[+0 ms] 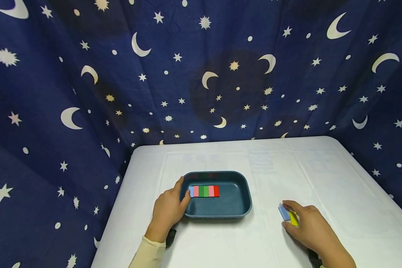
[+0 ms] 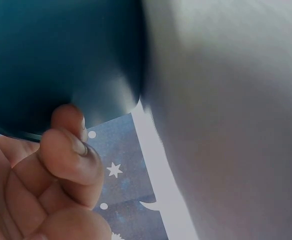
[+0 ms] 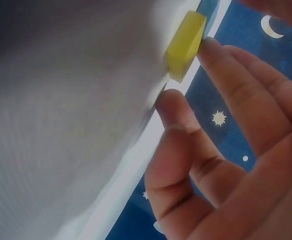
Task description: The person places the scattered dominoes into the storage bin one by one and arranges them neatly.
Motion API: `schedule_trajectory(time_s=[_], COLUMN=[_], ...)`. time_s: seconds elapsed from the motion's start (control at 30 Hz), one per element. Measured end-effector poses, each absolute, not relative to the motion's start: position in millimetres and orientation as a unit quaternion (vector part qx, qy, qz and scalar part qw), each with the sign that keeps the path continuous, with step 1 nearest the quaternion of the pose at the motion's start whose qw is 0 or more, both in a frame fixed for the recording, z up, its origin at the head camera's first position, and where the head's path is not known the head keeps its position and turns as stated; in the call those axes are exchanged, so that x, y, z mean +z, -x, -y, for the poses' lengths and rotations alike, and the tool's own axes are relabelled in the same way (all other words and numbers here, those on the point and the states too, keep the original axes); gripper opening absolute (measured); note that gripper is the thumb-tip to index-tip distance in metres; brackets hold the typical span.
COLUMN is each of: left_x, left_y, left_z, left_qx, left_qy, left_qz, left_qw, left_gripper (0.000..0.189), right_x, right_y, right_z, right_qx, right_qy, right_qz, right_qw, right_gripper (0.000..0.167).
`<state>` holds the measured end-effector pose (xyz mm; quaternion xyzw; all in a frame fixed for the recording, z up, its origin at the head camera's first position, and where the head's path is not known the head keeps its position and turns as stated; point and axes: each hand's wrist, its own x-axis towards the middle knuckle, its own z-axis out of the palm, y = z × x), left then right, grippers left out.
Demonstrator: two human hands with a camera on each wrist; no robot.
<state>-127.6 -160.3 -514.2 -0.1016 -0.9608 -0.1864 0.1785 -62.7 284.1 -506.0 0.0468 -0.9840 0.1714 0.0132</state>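
My left hand [image 1: 169,206] grips the left end of a dark teal tray [image 1: 234,212], thumb on the inner side and fingers outside the wall. Inside the tray lies a straight row of small coloured blocks: light blue [image 1: 191,191], pink, green, pink and a red block [image 1: 216,191] at the right end. Off to the tray's right, my right hand [image 1: 311,225] pinches a light blue block [image 1: 283,212] and a yellow block [image 1: 293,218] side by side between thumb and fingers. The yellow block [image 3: 186,47] shows beside the fingertips in the right wrist view.
A white cloth covers the table [image 1: 221,156]. Behind it and along both sides hangs a dark blue curtain [image 1: 174,85] with moons and stars.
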Motion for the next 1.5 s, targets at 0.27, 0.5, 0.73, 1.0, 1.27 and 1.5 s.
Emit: schedule_trajectory(time_s=[0.27,0.5,0.73,1.0,1.27,1.5], left_x=[-514.3,-513.3,-513.7,-514.5,-513.4,-512.2], left_y=[127.6,126.3,126.8,127.7,128.0,128.5], left_z=[159.8,160.2,160.7,160.8,160.0,160.6], left_qx=[-0.187,-0.19,-0.189,-0.189,-0.187,-0.187], left_qy=[0.103,0.102,0.102,0.104,0.103,0.103], left_qz=[0.96,0.96,0.96,0.96,0.961,0.961], left_qw=[0.18,0.177,0.177,0.181,0.176,0.176], left_gripper=[0.059,0.06,0.06,0.059,0.06,0.06], right_x=[-508.6,-510.0,-509.8,-508.1,-505.0,-501.8], right_y=[61.1,60.5,62.3,61.6,64.6,69.9], right_z=[-283.4,-283.8,-282.5,-282.3,-280.8,-280.6], right_qx=[0.177,0.183,0.179,0.177,0.161,0.146], right_qy=[-0.044,-0.047,-0.037,-0.052,-0.049,-0.065], right_qz=[0.983,0.982,0.983,0.982,0.985,0.986], right_qw=[0.028,0.03,0.02,0.037,0.038,0.038], right_gripper=[0.063,0.061,0.063,0.063,0.065,0.067])
